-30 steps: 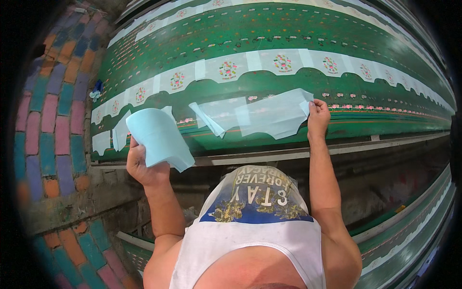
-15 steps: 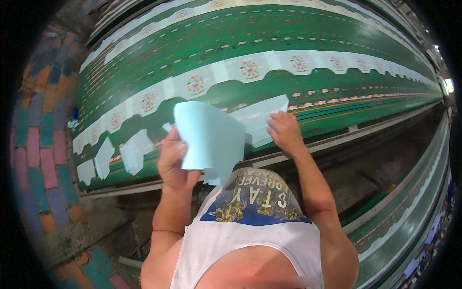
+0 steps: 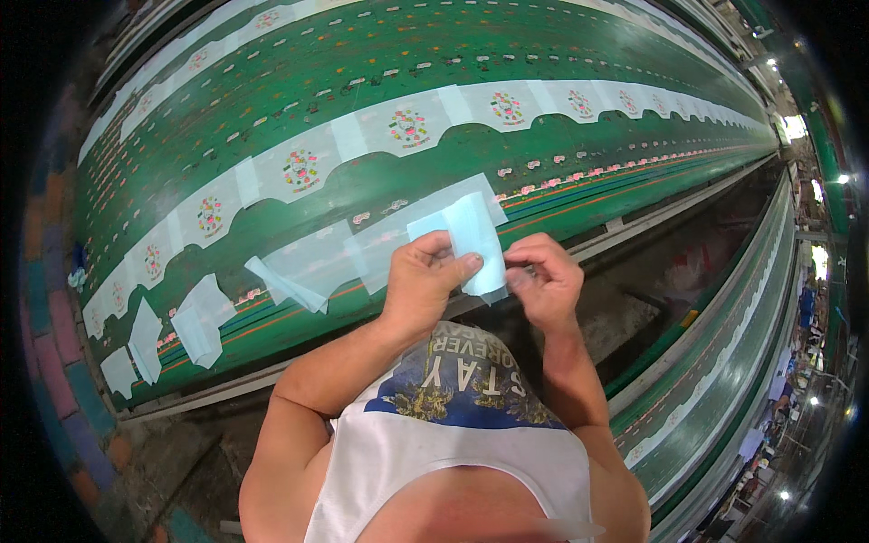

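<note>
My left hand (image 3: pixel 425 276) grips a folded light blue fabric piece (image 3: pixel 477 237), its thumb pressed on the front. At that piece's right edge, my right hand (image 3: pixel 549 279) has its fingers curled in a pinch on the border; the fingertips are partly hidden. Beneath and behind my hands, thin pale sheets (image 3: pixel 312 258) lie flat along the near side of the green table (image 3: pixel 299 217). One of them has its left end folded over in a light blue strip (image 3: pixel 288 284).
Across the table runs a row of pale pieces with colourful floral prints (image 3: pixel 407 128). Several loose crumpled pieces (image 3: pixel 201 321) lie at the near left. A rail (image 3: pixel 213 394) borders the table's front edge. Another long green table (image 3: pixel 697 407) stands to the right, past a dark gap.
The fabric piece, earlier spread large in my left hand, is now folded small and further right. My right hand has come to its edge. Another sheet now lies flat at left, and the view has shifted.
</note>
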The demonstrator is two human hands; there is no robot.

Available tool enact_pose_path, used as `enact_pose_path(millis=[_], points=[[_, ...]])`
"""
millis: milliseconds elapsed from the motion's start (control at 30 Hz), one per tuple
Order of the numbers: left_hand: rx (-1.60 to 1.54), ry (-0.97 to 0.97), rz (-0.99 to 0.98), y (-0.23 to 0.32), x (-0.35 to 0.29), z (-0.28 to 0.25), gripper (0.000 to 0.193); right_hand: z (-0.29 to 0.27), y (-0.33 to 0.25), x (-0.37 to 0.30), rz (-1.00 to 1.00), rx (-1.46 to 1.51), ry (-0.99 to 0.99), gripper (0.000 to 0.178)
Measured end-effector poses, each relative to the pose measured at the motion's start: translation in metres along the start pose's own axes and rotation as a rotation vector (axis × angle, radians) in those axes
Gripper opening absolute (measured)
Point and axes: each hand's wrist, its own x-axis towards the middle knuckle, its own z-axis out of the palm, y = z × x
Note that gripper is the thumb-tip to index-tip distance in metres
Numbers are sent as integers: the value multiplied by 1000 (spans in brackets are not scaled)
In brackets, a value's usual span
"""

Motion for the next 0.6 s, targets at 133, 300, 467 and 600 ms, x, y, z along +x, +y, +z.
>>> enact_pose_path(millis=[133, 300, 467, 600], points=[[98, -4, 41, -8, 7, 15, 31, -15, -13, 5, 73, -93, -96, 15], [350, -3, 96, -38, 15, 38, 33, -60, 3, 5, 208, -86, -286, 16], [481, 98, 178, -72, 27, 76, 35, -101, 31, -8, 334, 173, -97, 16], [477, 218, 217, -95, 25, 113, 34, -141, 37, -1, 269, 103, -284, 11]])
